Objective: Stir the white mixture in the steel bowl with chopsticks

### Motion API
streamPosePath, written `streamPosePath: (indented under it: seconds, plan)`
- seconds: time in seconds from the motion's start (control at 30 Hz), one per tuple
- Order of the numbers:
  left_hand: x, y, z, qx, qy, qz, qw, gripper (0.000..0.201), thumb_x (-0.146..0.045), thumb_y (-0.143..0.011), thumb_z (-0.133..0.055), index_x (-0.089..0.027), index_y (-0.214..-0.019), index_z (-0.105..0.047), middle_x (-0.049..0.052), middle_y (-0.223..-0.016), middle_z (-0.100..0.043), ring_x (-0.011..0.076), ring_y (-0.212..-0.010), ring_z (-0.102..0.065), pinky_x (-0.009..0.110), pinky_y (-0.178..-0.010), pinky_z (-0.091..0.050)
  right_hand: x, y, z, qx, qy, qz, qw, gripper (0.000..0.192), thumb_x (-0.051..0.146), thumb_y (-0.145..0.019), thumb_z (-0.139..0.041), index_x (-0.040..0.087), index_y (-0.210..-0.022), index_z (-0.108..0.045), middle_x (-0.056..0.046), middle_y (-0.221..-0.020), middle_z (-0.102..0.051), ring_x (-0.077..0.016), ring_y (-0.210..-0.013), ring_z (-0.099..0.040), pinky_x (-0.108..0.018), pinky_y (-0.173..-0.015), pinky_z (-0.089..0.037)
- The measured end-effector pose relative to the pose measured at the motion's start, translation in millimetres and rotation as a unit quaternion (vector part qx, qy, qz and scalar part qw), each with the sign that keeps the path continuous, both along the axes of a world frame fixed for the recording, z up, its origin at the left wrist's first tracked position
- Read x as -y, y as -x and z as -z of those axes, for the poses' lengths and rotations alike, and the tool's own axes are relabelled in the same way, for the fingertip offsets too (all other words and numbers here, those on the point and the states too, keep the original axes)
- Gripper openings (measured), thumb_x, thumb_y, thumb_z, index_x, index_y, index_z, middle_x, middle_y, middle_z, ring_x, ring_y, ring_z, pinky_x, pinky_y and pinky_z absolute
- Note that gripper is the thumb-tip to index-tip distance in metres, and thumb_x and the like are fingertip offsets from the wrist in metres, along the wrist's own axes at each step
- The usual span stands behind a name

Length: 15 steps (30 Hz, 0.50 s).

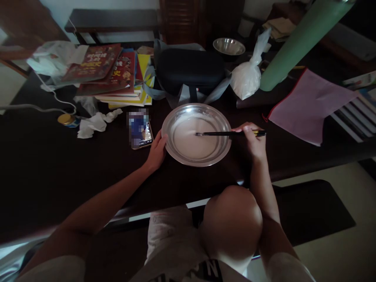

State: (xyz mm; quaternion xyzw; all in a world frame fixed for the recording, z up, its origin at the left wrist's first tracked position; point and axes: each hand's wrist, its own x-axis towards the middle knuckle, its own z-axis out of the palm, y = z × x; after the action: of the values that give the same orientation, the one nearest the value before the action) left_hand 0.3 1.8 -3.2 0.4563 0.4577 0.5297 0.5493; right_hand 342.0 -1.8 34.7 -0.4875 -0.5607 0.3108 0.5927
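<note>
A wide stainless steel basin sits on the dark table in front of me, holding a smooth, milky white mixture. My left hand is closed on the basin's left rim, thumb on top and fingers beneath. In my right hand, black chopsticks lie nearly level across the basin's right side. Their tips are wet and touch the mixture near its middle. Whitish smears coat the inner wall of the basin.
A phone lies left of the basin, with crumpled tissue and a small jar farther left. Behind stand stacked books, a black case, a knotted bag of white powder, a green cylinder and a pink pouch.
</note>
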Motion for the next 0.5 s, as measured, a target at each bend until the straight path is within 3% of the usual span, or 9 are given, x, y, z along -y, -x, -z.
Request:
streamPosePath:
  seconds: [0.1, 0.23, 0.4, 0.5]
  plan:
    - [-0.5, 0.3, 1.5, -0.005, 0.000, -0.002, 1.000, 0.053, -0.063, -0.088, -0.074, -0.022, -0.122, -0.073, 0.011, -0.129, -0.076, 0.0338, -0.131, -0.068, 0.050, -0.116, -0.055, 0.1, -0.7, 0.3, -0.023, -0.002, 0.024, 0.999, 0.046, 0.068, -0.089, -0.075, 0.027, -0.068, -0.075, 0.001, -0.065, -0.074, -0.0205, -0.067, -0.075, -0.038, -0.074, -0.063]
    - [-0.8, 0.3, 1.8, 0.010, 0.003, 0.000, 1.000, 0.053, -0.064, -0.087, -0.076, -0.023, -0.121, -0.072, 0.010, -0.127, -0.077, 0.0353, -0.135, -0.066, 0.050, -0.115, -0.056, 0.7, 0.2, 0.0, 0.006, 0.008, -0.037, 0.999, 0.039, 0.065, -0.089, -0.077, 0.028, -0.074, -0.078, 0.000, -0.075, -0.080, -0.0218, -0.079, -0.079, -0.039, -0.081, -0.064]
    - [-0.2, 1.2, 2.6, 0.011, 0.001, 0.001, 1.000, 0.049, -0.060, -0.089, -0.076, -0.023, -0.121, -0.072, 0.008, -0.131, -0.076, 0.0334, -0.132, -0.068, 0.050, -0.118, -0.053, 0.7, -2.2, 1.2, -0.015, 0.000, 0.020, 1.000, 0.045, 0.067, -0.090, -0.074, 0.027, -0.070, -0.075, 0.001, -0.067, -0.075, -0.0205, -0.069, -0.076, -0.038, -0.077, -0.063]
    - [-0.2, 1.6, 3.5, 0.008, 0.000, -0.002, 1.000, 0.051, -0.062, -0.089, -0.076, -0.024, -0.122, -0.072, 0.008, -0.130, -0.077, 0.0328, -0.130, -0.069, 0.050, -0.116, -0.054, 0.9, -1.7, 1.2, -0.003, 0.012, -0.024, 1.000, 0.041, 0.065, -0.090, -0.075, 0.028, -0.072, -0.078, 0.001, -0.071, -0.078, -0.0207, -0.073, -0.077, -0.038, -0.077, -0.063]
